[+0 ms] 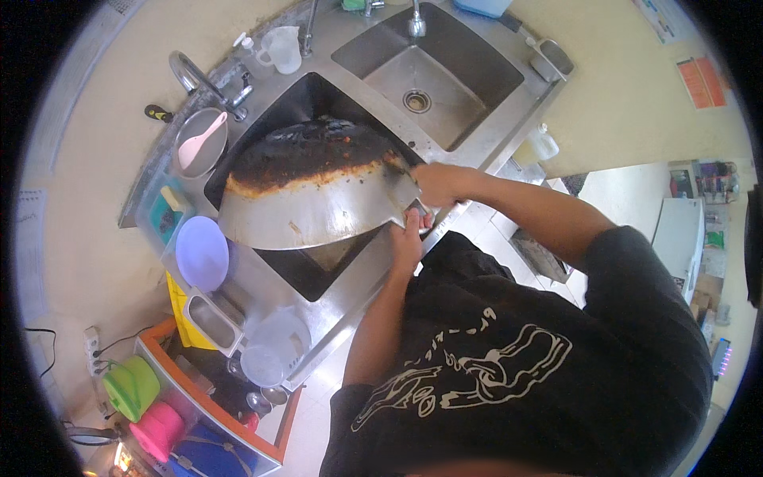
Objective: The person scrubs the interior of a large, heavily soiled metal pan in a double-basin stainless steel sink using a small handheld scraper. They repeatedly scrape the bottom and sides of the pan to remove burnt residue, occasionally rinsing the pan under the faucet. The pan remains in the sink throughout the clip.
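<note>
A large metal wok (304, 208) is tilted on its side over the left sink basin (316, 280), its outer underside facing up, blackened with burnt residue above a bare, shiny band. My left hand (411, 229) grips the handle at the wok's near right edge, thumb on top. Just above it, my right hand (441, 182) is closed at the wok's edge beside the handle; its fingers are partly hidden, and whether it holds something cannot be told. A chrome faucet (205, 83) stands behind the basin.
The right basin (441, 89) has a drain. Left of the wok are a metal bowl (189, 134) with a pink rice paddle (202, 143), a purple bowl (202, 253), a steel food pan (211, 322) and a clear plastic container (268, 358). A plastic pitcher (285, 50) stands behind.
</note>
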The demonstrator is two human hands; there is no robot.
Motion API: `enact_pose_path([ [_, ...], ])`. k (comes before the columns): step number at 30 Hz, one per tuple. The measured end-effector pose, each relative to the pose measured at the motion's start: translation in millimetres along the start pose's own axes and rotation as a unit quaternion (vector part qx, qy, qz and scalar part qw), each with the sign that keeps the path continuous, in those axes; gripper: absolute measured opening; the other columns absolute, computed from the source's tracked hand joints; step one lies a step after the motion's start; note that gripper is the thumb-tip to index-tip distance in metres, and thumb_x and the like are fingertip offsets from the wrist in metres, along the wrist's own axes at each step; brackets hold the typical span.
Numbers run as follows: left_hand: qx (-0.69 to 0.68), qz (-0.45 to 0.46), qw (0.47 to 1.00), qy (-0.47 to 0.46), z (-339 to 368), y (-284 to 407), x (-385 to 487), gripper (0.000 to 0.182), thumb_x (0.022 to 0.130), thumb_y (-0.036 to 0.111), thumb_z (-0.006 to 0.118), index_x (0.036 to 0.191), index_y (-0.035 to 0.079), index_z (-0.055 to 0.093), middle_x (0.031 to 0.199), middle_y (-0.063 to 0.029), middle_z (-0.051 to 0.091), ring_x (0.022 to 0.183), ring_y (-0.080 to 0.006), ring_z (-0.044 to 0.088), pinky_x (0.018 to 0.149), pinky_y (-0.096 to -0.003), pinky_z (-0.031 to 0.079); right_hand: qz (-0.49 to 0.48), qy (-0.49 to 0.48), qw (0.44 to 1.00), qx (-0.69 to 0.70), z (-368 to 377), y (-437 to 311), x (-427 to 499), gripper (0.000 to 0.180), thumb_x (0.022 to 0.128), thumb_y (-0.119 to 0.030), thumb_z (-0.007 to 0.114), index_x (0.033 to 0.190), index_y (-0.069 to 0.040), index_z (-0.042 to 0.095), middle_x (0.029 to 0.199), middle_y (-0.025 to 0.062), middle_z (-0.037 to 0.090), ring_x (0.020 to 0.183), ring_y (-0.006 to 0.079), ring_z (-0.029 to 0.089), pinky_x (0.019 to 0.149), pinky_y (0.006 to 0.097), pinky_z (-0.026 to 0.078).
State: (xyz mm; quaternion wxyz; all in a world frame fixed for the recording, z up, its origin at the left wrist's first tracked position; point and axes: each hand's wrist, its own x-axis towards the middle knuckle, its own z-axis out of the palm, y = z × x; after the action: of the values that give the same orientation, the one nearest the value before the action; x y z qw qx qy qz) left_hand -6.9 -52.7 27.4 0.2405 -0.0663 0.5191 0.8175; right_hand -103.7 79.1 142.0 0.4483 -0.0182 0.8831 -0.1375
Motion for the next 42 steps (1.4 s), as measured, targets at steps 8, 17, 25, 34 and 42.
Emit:
enact_pose_path([
  [8,0.093,-0.029,0.995,0.002,-4.4,9.9,-6.8,0.032,0.101,0.021,0.049,0.075,0.002,0.05,0.075,-0.003,0.055,0.073,-0.0129,0.054,0.073,-0.0302,0.045,0.046,-0.055,0.997,0.038,-7.3,3.2,4.2,0.045,0.072,-0.002,0.044,0.115,0.01,0.053,0.072,0.0245,0.063,0.049,0.0307,0.062,0.038,0.0433,0.047],
  [17,0.123,-0.043,0.991,0.0,-1.0,23.9,-6.9,0.032,0.101,0.02,0.048,0.074,0.003,0.048,0.072,-0.0035,0.054,0.071,-0.0126,0.053,0.071,-0.0297,0.045,0.031,-0.048,0.996,0.068,-8.3,19.6,30.1,0.033,0.066,-0.004,0.049,0.093,0.012,0.059,0.065,0.0239,0.062,0.048,0.0318,0.062,0.042,0.0435,0.049],
  [25,0.105,-0.013,0.994,-0.004,-0.8,23.6,-5.5,0.031,0.101,0.021,0.049,0.077,0.002,0.05,0.074,-0.0039,0.055,0.073,-0.0136,0.056,0.07,-0.0292,0.046,0.08,-0.078,0.992,0.051,-17.4,14.2,22.5,0.029,0.073,-0.011,0.05,0.077,0.013,0.066,0.068,0.0226,0.067,0.063,0.0328,0.07,0.055,0.0439,0.055],
  [34,0.036,0.017,0.998,-0.045,-6.5,15.9,-6.6,0.031,0.101,0.021,0.05,0.076,0.002,0.049,0.075,-0.0046,0.055,0.072,-0.0123,0.055,0.075,-0.0309,0.049,-0.027,-0.099,0.989,-0.109,-17.5,25.8,58.2,0.021,0.069,-0.005,0.055,0.073,0.014,0.065,0.07,0.0255,0.066,0.062,0.0347,0.069,0.052,0.0454,0.054],
  [42,0.093,-0.037,0.995,-0.017,-6.0,19.6,-5.7,0.03,0.101,0.021,0.05,0.078,0.002,0.051,0.075,-0.0043,0.056,0.072,-0.013,0.055,0.073,-0.0312,0.048,0.135,-0.086,0.986,0.05,-30.4,17.7,48.0,0.011,0.058,0.006,0.067,0.068,0.005,0.071,0.072,0.0247,0.068,0.063,0.0308,0.07,0.054,0.0416,0.056],
])
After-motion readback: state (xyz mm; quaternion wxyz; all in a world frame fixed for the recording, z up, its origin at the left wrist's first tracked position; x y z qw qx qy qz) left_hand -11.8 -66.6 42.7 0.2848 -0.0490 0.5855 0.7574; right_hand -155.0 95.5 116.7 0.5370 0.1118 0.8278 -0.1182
